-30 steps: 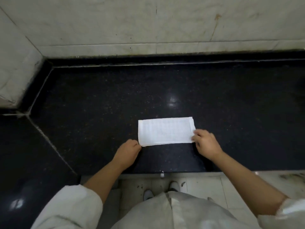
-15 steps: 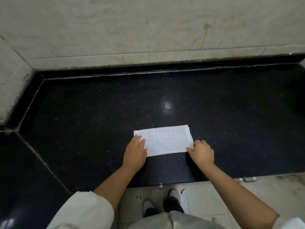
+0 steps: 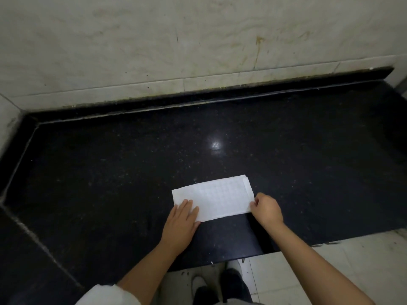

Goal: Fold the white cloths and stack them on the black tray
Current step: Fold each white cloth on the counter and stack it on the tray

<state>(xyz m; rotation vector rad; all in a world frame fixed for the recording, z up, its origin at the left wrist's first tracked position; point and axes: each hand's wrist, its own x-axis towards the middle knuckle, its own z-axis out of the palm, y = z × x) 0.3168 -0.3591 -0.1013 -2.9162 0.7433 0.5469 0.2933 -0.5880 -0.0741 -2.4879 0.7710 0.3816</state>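
Observation:
A white cloth (image 3: 217,198), folded into a long rectangle, lies flat on the black stone counter (image 3: 132,168) near its front edge. My left hand (image 3: 181,221) rests flat, fingers together, on the cloth's near-left corner and presses it down. My right hand (image 3: 265,209) pinches the cloth's near-right corner between thumb and fingers. No black tray is in view.
A pale marble wall (image 3: 198,45) rises behind the counter, with a raised black lip along its foot. A seam crosses the counter at the left where it turns a corner. Below the front edge are pale floor tiles (image 3: 330,267) and my shoes.
My left hand has slid from beside the cloth's left corner onto it and flattened. My right hand stayed at the right corner, pinching it. The view has shifted left and downward.

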